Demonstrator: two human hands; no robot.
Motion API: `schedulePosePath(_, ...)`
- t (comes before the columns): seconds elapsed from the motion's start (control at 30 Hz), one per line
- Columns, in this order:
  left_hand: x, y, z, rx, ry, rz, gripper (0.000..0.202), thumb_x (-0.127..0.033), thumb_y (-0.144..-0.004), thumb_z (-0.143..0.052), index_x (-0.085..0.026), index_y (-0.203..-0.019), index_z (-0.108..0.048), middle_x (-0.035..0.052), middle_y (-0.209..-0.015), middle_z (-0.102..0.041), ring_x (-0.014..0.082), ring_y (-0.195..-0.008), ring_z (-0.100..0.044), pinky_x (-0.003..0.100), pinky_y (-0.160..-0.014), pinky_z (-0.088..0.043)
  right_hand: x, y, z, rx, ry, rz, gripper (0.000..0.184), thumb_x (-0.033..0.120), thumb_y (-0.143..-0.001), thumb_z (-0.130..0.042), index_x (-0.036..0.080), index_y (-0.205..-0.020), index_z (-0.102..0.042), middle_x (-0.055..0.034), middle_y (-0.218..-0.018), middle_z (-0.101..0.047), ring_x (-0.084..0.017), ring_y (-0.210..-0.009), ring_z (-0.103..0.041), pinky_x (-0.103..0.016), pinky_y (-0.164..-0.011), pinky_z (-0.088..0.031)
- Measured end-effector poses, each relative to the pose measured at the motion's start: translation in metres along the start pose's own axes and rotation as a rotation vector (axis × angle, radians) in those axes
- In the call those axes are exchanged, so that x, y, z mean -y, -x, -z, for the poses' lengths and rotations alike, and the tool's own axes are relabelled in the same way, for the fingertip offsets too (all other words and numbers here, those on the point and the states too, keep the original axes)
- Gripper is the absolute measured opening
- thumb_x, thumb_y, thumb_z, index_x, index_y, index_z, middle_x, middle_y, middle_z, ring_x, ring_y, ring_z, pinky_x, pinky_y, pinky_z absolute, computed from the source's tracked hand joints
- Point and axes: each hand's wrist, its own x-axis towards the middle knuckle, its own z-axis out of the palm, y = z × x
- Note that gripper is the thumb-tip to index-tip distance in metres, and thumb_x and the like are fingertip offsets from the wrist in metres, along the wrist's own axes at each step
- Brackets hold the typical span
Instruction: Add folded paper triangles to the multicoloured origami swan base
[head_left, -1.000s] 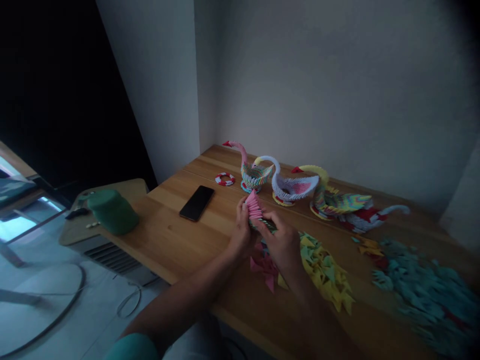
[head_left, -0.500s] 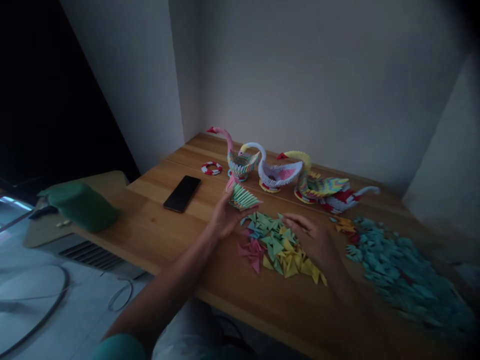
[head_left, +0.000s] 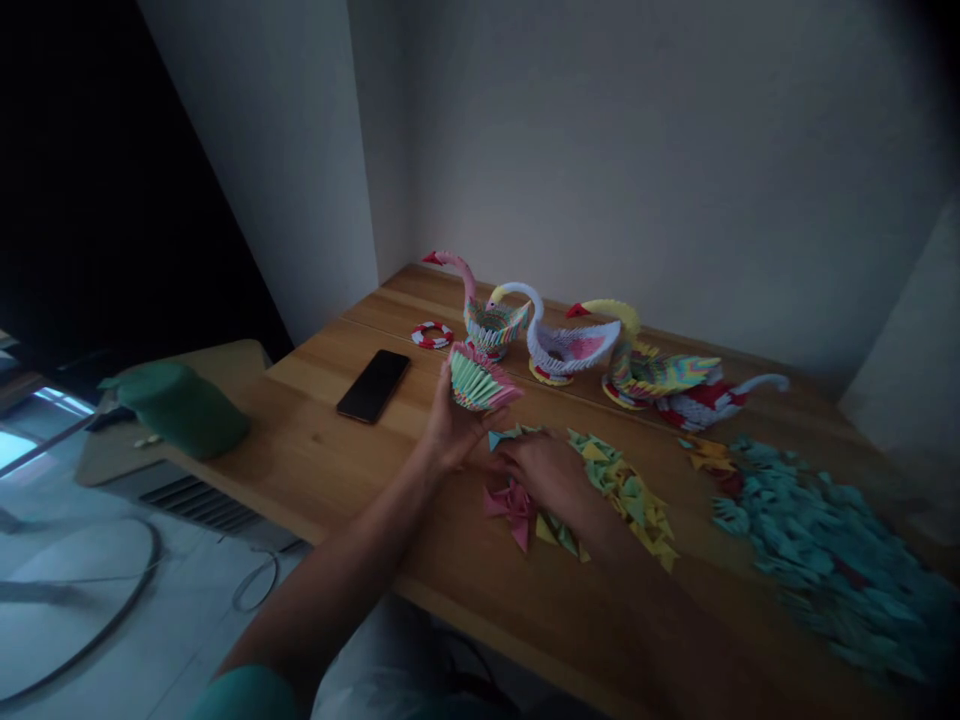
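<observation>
Over the nearer pieces [head_left: 634, 495], too jumbled to be counted, the right hand [head_left: 544, 475] is held with fingers bent down; whether one is pinched cannot be told. One bowl [head_left: 476, 382], seemingly of folded paper, is clasped by the left hand [head_left: 451, 435] above the table [head_left: 360, 460]. It should be found light, springy and easily crushed, best cupped low around its wall, clear of the pink rim. Beyond, one phone [head_left: 373, 386], one ring [head_left: 431, 344] and four swans [head_left: 581, 350] are counted.
</observation>
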Motion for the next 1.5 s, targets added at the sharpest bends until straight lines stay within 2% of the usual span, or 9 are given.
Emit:
schedulePosePath(0.23, 0.003, -0.002, 0.003, -0.025, -0.029, 0.032, 0.051, -0.056, -0.094, -0.044, -0.020, -0.129, -0.052, 0.0082, -0.106, -0.069, 0.0219, -0.090, -0.069, 0.032, -0.075, -0.058, 0.005, -0.007, -0.004, -0.013, 0.001, -0.033, 0.016, 0.010, -0.078, -0.061, 0.020, -0.074, -0.073, -0.0102, -0.069, -0.073, -0.026, -0.068, -0.068, -0.034, -0.065, -0.042)
schedulePosePath(0.33, 0.005, -0.005, 0.007, -0.043, -0.050, 0.011, 0.050, -0.054, -0.093, -0.047, -0.024, -0.132, -0.050, 0.0071, -0.109, -0.068, 0.0221, -0.089, -0.070, 0.033, -0.076, -0.058, -0.004, 0.000, -0.006, -0.046, -0.057, 0.014, 0.022, 0.009, -0.079, -0.057, 0.021, -0.090, -0.072, -0.0076, -0.080, -0.075, -0.024, -0.077, -0.069, -0.032, -0.070, -0.044)
schedulePosePath(0.43, 0.007, -0.005, 0.009, -0.060, -0.075, 0.015, 0.048, -0.054, -0.092, -0.049, -0.024, -0.129, -0.053, 0.0066, -0.111, -0.067, 0.0235, -0.090, -0.070, 0.035, -0.078, -0.058, -0.022, 0.017, -0.003, -0.170, -0.285, -0.028, 0.023, 0.018, -0.086, -0.054, 0.023, -0.103, -0.069, -0.0063, -0.093, -0.074, -0.023, -0.086, -0.068, -0.033, -0.076, -0.047)
schedulePosePath(0.57, 0.012, -0.003, 0.010, -0.018, -0.106, 0.002, 0.045, -0.050, -0.089, -0.057, -0.028, -0.128, -0.053, 0.0052, -0.117, -0.065, 0.0236, -0.096, -0.068, 0.039, -0.084, -0.058, -0.040, 0.043, 0.008, -0.342, -0.705, -0.228, 0.022, 0.043, -0.087, -0.059, 0.024, -0.089, -0.070, -0.0046, -0.087, -0.074, -0.022, -0.077, -0.068, -0.034, -0.074, -0.050)
schedulePosePath(0.73, 0.022, 0.000, 0.012, 0.041, -0.140, 0.064, 0.053, -0.047, -0.085, -0.065, -0.030, -0.132, -0.048, 0.0056, -0.122, -0.062, 0.0252, -0.107, -0.064, 0.045, -0.093, -0.054, -0.043, 0.061, 0.008, -0.547, -1.132, -0.389, 0.028, 0.049, -0.084, -0.063, 0.022, -0.089, -0.063, -0.0074, -0.091, -0.074, -0.020, -0.077, -0.068, -0.032, -0.073, -0.054)
schedulePosePath(0.87, 0.027, 0.003, 0.012, 0.050, -0.207, 0.106, 0.051, -0.046, -0.083, -0.068, -0.026, -0.127, -0.053, 0.0059, -0.116, -0.064, 0.0211, -0.099, -0.065, 0.036, -0.087, -0.056, -0.043, 0.067, 0.001, -0.650, -1.116, -0.402, 0.028, 0.048, -0.080, -0.067, 0.021, -0.087, -0.065, -0.0032, -0.073, -0.069, -0.016, -0.065, -0.064, -0.026, -0.061, -0.052)
schedulePosePath(1.0, 0.027, 0.009, 0.004, 0.031, -0.272, 0.119, 0.055, -0.044, -0.076, -0.075, -0.028, -0.124, -0.054, 0.0031, -0.109, -0.063, 0.0158, -0.087, -0.064, 0.027, -0.073, -0.057, -0.042, 0.071, 0.003, -0.679, -1.111, -0.365, 0.020, 0.041, -0.080, -0.068, 0.022, -0.084, -0.072, -0.0021, -0.071, -0.069, -0.015, -0.063, -0.061, -0.024, -0.059, -0.050)
schedulePosePath(1.33, 0.031, 0.015, -0.005, 0.090, -0.308, 0.163, 0.065, -0.040, -0.072, -0.080, -0.024, -0.128, -0.050, 0.0086, -0.113, -0.064, 0.0188, -0.089, -0.066, 0.028, -0.075, -0.054, -0.051, 0.074, -0.012, -0.690, -1.274, -0.419, 0.026, 0.042, -0.080, -0.069, 0.025, -0.099, -0.077, -0.0005, -0.067, -0.069, -0.016, -0.066, -0.062, -0.028, -0.067, -0.049)
schedulePosePath(1.5, 0.032, 0.016, -0.005, 0.102, -0.292, 0.172, 0.064, -0.039, -0.074, -0.078, -0.024, -0.130, -0.050, 0.0081, -0.111, -0.065, 0.0184, -0.088, -0.066, 0.029, -0.077, -0.053, -0.049, 0.072, -0.011, -0.670, -1.318, -0.506, 0.026, 0.045, -0.075, -0.074, 0.022, -0.087, -0.076, -0.0015, -0.066, -0.068, -0.016, -0.064, -0.061, -0.027, -0.064, -0.048)
